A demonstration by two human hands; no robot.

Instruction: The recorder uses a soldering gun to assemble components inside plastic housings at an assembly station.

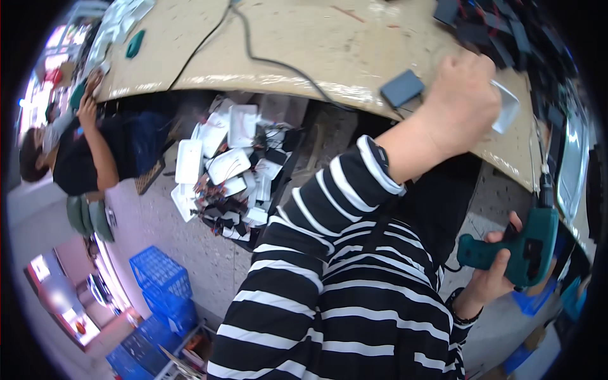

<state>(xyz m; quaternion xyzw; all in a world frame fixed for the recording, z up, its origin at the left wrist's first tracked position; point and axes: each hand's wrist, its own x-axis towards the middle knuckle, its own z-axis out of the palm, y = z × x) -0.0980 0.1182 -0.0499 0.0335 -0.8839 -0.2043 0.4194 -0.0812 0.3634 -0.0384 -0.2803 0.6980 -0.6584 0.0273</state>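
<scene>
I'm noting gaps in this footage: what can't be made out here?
All in the head view:
Left hand: blurred; its back hides the fingertips and any grip.
White piece: partly hidden behind that hand.
Right hand: the green power tool hides parts of its fingers.
Dark parts: cut off by the top edge.
Reddish wires among heaped white casings: too small to trace.

A tan worktable (297, 38) overlooks grey floor (216, 272).

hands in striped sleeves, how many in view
2: the left hand is above the table beside a white piece; the right hand holds a green power tool, which partly hides it.
</scene>
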